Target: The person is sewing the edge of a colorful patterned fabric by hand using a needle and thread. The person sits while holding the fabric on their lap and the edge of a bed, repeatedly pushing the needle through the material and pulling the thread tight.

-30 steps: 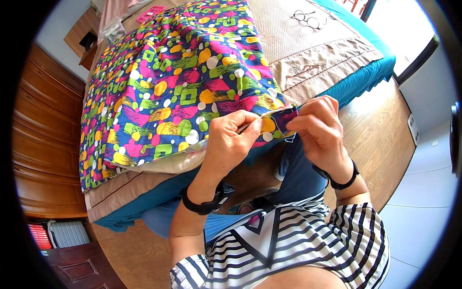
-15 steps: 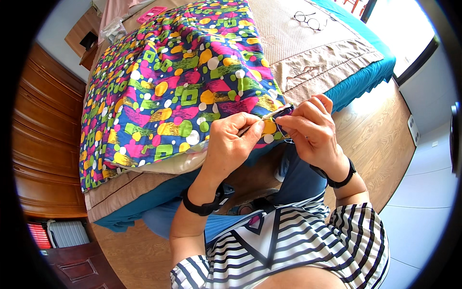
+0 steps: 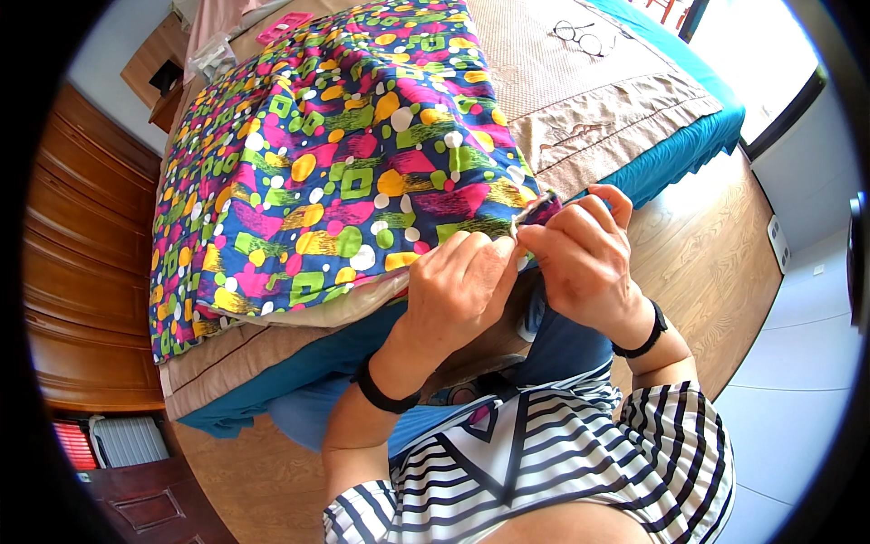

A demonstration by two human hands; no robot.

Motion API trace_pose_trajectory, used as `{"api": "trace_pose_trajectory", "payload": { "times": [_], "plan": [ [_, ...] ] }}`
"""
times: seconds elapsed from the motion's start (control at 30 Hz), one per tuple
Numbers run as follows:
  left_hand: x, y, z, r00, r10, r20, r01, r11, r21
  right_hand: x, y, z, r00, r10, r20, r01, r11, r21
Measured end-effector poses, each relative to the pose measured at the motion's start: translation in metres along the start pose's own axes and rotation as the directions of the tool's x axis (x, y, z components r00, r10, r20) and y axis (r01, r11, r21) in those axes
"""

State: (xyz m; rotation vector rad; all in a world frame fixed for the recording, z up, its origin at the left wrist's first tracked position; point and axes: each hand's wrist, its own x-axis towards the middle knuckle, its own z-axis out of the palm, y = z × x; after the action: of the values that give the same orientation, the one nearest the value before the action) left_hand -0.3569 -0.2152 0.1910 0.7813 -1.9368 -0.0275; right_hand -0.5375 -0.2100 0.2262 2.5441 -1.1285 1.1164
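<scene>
A quilt cover (image 3: 344, 181) with a bright pattern of dots and squares on dark blue lies spread over the bed, its pale inner side showing along the near edge. My left hand (image 3: 458, 286) is closed on its near right corner, fingers curled under. Against it, my right hand (image 3: 584, 258) pinches the same corner, thumb close to the left fingertips. A folded bit of the corner (image 3: 541, 210) pokes up between the hands. The fingertips partly hide what is gripped there.
Beneath the cover is a beige bedspread (image 3: 625, 113) over a teal bed skirt (image 3: 689, 150). Eyeglasses (image 3: 589, 43) lie on the far right of the bed, a pink tray (image 3: 284, 27) at the far left. A wooden wardrobe (image 3: 91, 254) stands left; wood flooring (image 3: 698, 236) runs along the right.
My left hand has shifted right and rolled over, its knuckles now up. My right hand has turned and closed in against it. The thin white strings seen earlier at the corner are now hidden.
</scene>
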Motion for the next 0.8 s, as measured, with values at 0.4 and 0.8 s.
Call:
{"api": "trace_pose_trajectory", "payload": {
  "times": [0.4, 0.8],
  "plan": [
    [-0.009, 0.001, -0.009, 0.979, 0.201, 0.047, -0.206, 0.943, 0.262, 0.0, 0.004, -0.016, 0.99, 0.016, 0.143, -0.026, 0.997, 0.066],
    [-0.013, -0.002, -0.009, 0.958, 0.285, -0.007, -0.276, 0.933, 0.229, -0.005, 0.008, -0.014, 0.997, -0.037, 0.065, 0.033, 0.997, 0.073]
  ]
}}
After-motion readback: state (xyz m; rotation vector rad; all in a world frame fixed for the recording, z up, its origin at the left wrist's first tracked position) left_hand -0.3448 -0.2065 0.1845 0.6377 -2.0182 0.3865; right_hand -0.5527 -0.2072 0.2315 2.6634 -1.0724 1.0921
